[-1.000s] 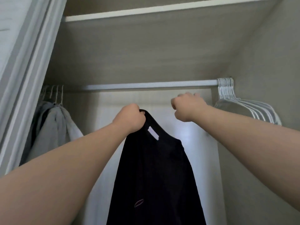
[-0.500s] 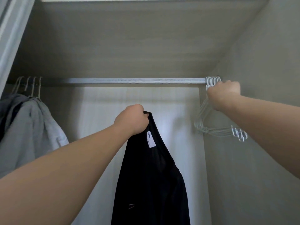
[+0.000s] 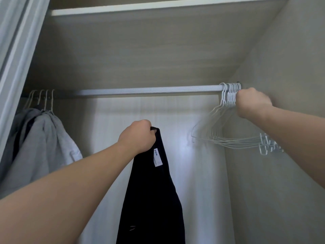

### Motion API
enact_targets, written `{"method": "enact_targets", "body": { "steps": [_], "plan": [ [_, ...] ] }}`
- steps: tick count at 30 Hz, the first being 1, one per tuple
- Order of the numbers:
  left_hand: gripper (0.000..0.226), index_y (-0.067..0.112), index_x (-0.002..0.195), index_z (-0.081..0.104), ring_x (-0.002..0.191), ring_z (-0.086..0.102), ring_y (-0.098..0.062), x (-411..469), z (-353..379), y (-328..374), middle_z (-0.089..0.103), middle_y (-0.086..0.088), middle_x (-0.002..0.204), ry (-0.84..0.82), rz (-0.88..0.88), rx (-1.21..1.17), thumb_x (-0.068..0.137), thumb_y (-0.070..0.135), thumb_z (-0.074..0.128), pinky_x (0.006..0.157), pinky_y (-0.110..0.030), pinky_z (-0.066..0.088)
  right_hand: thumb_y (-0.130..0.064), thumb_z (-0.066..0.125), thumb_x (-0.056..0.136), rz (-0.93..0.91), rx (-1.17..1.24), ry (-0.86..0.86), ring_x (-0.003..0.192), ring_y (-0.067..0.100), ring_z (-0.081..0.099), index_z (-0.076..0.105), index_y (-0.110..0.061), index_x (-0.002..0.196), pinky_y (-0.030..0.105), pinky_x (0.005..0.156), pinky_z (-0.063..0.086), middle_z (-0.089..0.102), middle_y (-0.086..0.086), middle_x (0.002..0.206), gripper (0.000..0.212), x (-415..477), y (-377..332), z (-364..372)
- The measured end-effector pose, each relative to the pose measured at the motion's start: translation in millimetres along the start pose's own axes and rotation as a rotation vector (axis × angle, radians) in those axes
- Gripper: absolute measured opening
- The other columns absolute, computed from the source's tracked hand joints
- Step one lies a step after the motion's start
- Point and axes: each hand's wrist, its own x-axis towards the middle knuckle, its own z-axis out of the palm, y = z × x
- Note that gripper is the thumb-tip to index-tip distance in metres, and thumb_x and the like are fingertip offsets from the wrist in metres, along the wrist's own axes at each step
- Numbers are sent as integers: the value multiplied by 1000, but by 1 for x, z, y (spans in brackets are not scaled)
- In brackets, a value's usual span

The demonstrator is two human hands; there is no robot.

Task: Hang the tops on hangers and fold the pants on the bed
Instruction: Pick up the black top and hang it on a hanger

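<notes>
A black top (image 3: 153, 199) with a white neck label hangs down in the middle of the open wardrobe, and my left hand (image 3: 137, 137) grips it at the collar. Several white wire hangers (image 3: 226, 132) hang bunched at the right end of the grey rail (image 3: 149, 90). My right hand (image 3: 252, 103) is curled at the necks of those hangers, just under the rail, against the right wall. Its fingers are hidden behind the hand, so which hanger it holds I cannot tell.
Grey garments (image 3: 38, 147) hang on wire hangers at the left end of the rail. A shelf (image 3: 140, 6) runs above. The wardrobe door frame (image 3: 15, 50) stands at the far left. The right side wall (image 3: 281, 173) is close to my right arm.
My right hand moved from the middle of the rail to the hangers at its right end and closed on them. The hanger bunch swung. My left hand kept holding the black top.
</notes>
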Motion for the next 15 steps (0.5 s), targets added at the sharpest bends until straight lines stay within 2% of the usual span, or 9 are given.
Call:
{"method": "enact_targets", "body": {
  "steps": [5,10,15],
  "plan": [
    [33,14,74,46,75,56,-30,-9,-6,-1,54,-3,77,-5,-6,20,102,31,47,62,-32,39,-7,63,88,51,167,37,104,43,64,63,3,114,40,78,50,62,25,114,28,3,-3,-6],
    [31,14,76,48,79,57,-31,-16,-13,-6,54,-3,78,-9,-20,38,102,32,47,65,-32,41,-5,55,91,22,170,89,111,45,60,61,3,120,46,87,50,57,25,120,31,4,-9,-8],
    [30,13,79,50,76,57,-30,-24,-16,-10,56,-4,79,-18,-33,43,102,31,47,63,-32,41,-11,59,95,-4,150,65,116,45,59,58,-1,128,45,91,49,55,22,126,34,2,-14,-12]
  ]
}}
